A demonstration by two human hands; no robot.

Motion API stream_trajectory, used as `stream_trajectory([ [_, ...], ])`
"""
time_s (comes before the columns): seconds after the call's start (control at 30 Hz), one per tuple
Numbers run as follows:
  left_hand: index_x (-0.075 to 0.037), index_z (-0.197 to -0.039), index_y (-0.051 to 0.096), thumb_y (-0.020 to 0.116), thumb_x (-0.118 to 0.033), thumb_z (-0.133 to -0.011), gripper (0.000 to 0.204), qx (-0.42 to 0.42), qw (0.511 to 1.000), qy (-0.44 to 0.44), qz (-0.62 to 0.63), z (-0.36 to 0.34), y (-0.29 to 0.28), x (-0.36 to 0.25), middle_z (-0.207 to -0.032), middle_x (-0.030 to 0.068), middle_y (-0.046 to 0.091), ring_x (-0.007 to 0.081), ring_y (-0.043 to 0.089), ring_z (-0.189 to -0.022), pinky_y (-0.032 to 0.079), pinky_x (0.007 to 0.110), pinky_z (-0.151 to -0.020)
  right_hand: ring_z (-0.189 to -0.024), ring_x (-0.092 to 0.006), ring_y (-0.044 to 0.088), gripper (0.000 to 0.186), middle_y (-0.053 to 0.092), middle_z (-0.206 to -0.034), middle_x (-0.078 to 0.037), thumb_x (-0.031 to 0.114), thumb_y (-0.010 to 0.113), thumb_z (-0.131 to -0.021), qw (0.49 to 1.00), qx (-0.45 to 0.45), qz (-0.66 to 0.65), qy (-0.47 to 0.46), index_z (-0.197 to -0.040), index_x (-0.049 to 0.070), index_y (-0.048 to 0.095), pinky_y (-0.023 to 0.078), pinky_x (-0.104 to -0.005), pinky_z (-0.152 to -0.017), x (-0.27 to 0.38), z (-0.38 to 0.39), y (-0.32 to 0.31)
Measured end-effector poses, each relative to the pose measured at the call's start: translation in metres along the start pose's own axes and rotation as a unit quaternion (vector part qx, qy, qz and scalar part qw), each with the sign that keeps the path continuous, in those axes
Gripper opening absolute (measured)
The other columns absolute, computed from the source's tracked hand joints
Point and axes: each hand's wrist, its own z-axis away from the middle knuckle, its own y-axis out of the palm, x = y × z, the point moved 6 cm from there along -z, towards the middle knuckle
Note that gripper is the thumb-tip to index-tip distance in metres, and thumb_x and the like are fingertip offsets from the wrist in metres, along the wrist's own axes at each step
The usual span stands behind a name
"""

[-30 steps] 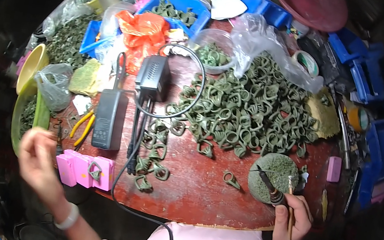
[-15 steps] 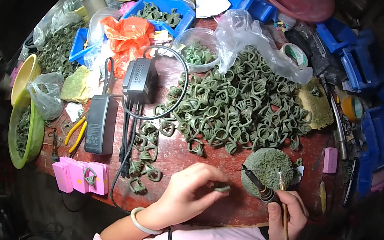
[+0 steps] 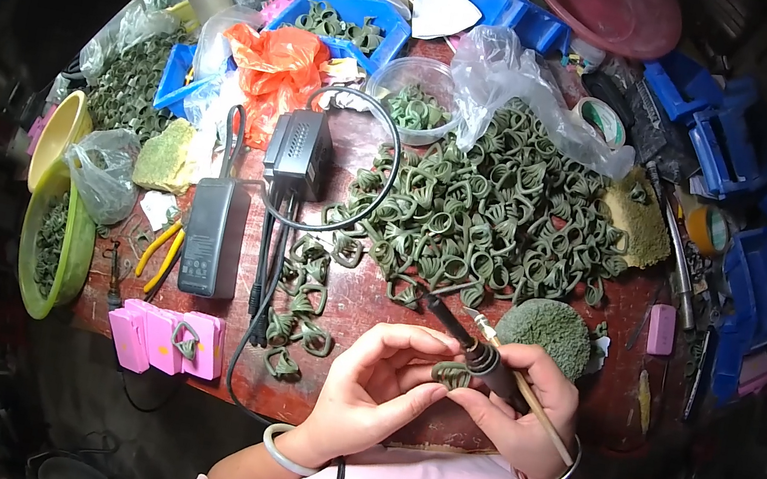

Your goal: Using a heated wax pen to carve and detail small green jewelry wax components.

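My left hand (image 3: 370,379) pinches a green ribbed wax ring (image 3: 452,374) near the table's front edge. Close against it, my right hand (image 3: 531,417) grips a dark pen-shaped heating tool (image 3: 453,322) and a thin wooden-handled tool (image 3: 531,398) with a pale tip. Both tools point up and to the left, away from the ring. The right thumb reaches the ring's side; whether it touches is unclear. Just beyond the right hand lies a round green grainy pad (image 3: 545,333). A big heap of green rings (image 3: 499,218) spreads behind the hands.
Left of the hands are a looped black cable (image 3: 391,180), a black power adapter (image 3: 213,237), pink blocks (image 3: 164,341) and yellow-handled pliers (image 3: 160,255). A clear tub (image 3: 414,98) and blue bins (image 3: 750,291) stand farther out. More rings (image 3: 302,292) lie beside the cable.
My right hand has moved left with both tools, off the green pad, and now meets my left hand at the ring. The left hand has turned, showing the ring's ribbed side.
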Motion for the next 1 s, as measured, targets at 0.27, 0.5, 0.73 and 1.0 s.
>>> stream_trajectory([
  [0.27, 0.006, -0.123, 0.052, 0.05, -0.014, -0.101, 0.03, -0.013, 0.991, -0.115, 0.062, -0.002, -0.011, 0.007, -0.117, 0.0159, 0.06, 0.0232, 0.062, -0.109, 0.053, 0.034, -0.093, -0.074, -0.0054, 0.061, 0.031, 0.066, -0.084, -0.004, -0.001, 0.077, -0.08, 0.997, -0.018, 0.013, -0.074, -0.104, 0.001, 0.057, 0.049, -0.0216, -0.063, 0.006, -0.001, -0.005],
  [0.5, 0.004, -0.12, 0.061, 0.063, -0.013, -0.095, 0.03, 0.03, 0.969, -0.242, 0.038, 0.006, -0.002, 0.017, -0.111, 0.0133, 0.065, 0.0183, 0.065, -0.101, 0.055, 0.03, -0.088, -0.076, -0.0125, 0.068, 0.03, 0.067, -0.084, -0.008, -0.007, 0.074, -0.079, 0.993, 0.021, 0.031, -0.113, -0.102, 0.0, 0.056, 0.053, -0.0256, -0.064, 0.012, -0.001, -0.001],
  [0.73, 0.002, -0.121, 0.062, 0.07, 0.002, -0.086, 0.036, 0.026, 0.989, -0.086, -0.12, 0.001, -0.007, 0.001, -0.119, 0.0099, 0.061, 0.0158, 0.06, -0.11, 0.053, 0.027, -0.092, -0.076, -0.0073, 0.064, 0.028, 0.066, -0.084, -0.005, -0.005, 0.074, -0.081, 0.999, -0.014, -0.02, -0.047, -0.102, 0.0, 0.056, 0.051, -0.0228, -0.067, -0.002, 0.007, -0.005],
  [1.0, 0.001, -0.124, 0.06, 0.07, 0.008, -0.083, 0.043, -0.029, 0.993, -0.064, -0.091, 0.004, -0.008, -0.002, -0.121, 0.0091, 0.058, 0.0173, 0.058, -0.116, 0.055, 0.028, -0.092, -0.08, -0.007, 0.064, 0.028, 0.067, -0.088, -0.006, -0.005, 0.074, -0.082, 0.999, -0.031, -0.029, -0.033, -0.103, -0.001, 0.056, 0.052, -0.0224, -0.071, -0.001, 0.009, -0.007],
])
